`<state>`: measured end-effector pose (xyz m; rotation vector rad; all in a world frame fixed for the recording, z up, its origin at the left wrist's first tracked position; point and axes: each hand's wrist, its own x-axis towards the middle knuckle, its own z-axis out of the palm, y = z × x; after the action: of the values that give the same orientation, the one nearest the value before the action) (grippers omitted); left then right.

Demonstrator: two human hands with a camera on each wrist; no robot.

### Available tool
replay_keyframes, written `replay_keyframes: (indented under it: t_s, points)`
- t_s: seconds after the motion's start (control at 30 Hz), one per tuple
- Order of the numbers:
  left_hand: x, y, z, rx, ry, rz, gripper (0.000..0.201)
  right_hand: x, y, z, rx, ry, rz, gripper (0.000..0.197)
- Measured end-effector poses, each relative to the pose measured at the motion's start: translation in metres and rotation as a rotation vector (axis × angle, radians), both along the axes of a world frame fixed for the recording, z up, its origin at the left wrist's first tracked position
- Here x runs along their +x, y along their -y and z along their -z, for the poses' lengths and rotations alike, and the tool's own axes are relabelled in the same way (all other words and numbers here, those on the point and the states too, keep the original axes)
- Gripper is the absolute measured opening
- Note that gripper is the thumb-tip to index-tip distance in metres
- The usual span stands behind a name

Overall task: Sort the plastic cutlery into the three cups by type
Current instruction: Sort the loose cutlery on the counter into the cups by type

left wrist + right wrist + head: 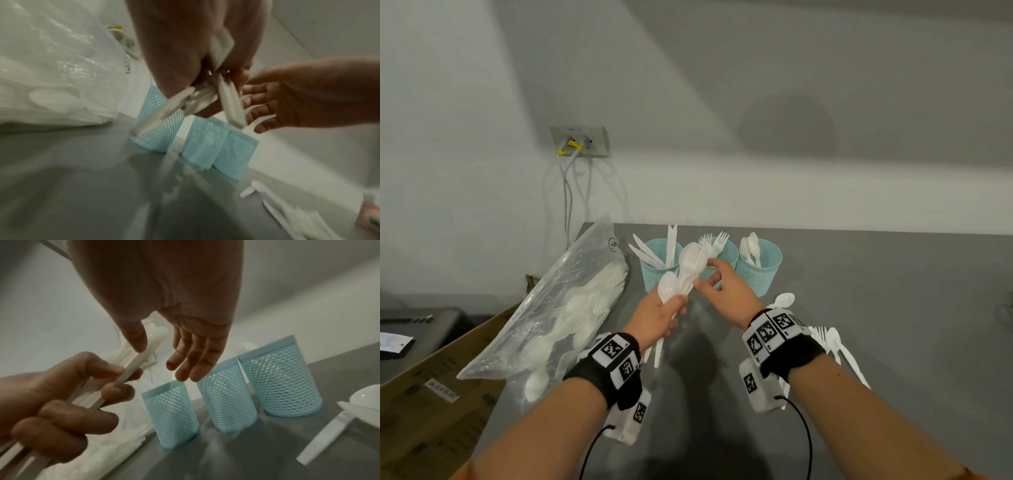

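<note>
Three teal mesh cups stand in a row at the back of the grey table: the left cup holds knives, the middle cup forks, the right cup spoons. My left hand grips a mixed bundle of white spoons and forks upright in front of the cups. My right hand reaches into the bundle with relaxed fingers. In the right wrist view its thumb touches one handle while the other fingers stay spread away from it.
A clear plastic bag of cutlery lies to the left, partly on a cardboard box. Loose pieces lie on the table to the right: a spoon and a small pile. The wall rises just behind the cups.
</note>
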<state>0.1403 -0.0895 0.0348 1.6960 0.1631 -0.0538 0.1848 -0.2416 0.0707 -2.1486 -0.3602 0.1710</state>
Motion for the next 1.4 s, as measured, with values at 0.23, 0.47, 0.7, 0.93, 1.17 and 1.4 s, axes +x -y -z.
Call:
replay_keyframes:
  t_s: [0.23, 0.47, 0.7, 0.93, 1.17, 1.4]
  points:
    - [-0.001, -0.001, -0.024, -0.176, 0.021, 0.064, 0.015, -0.001, -0.021, -0.01, 0.237, -0.06, -0.033, 0.017]
    - [0.0, 0.002, -0.034, -0.199, 0.049, 0.048, 0.023, 0.007, -0.022, -0.015, 0.287, -0.065, -0.006, 0.017]
    - [0.005, -0.002, -0.038, -0.32, -0.046, -0.037, 0.026, 0.013, -0.021, -0.02, 0.302, -0.107, 0.014, 0.012]
    - [0.014, -0.016, -0.037, -0.336, -0.07, -0.078, 0.024, 0.024, -0.018, -0.044, 0.53, -0.014, 0.159, 0.013]
    - [0.016, -0.014, -0.041, -0.219, 0.001, -0.056, 0.022, 0.025, -0.031, -0.036, 0.198, -0.035, -0.002, 0.023]
    - [0.017, -0.015, -0.044, -0.294, -0.006, -0.044, 0.023, 0.028, -0.038, -0.032, 0.261, -0.018, 0.07, 0.019]
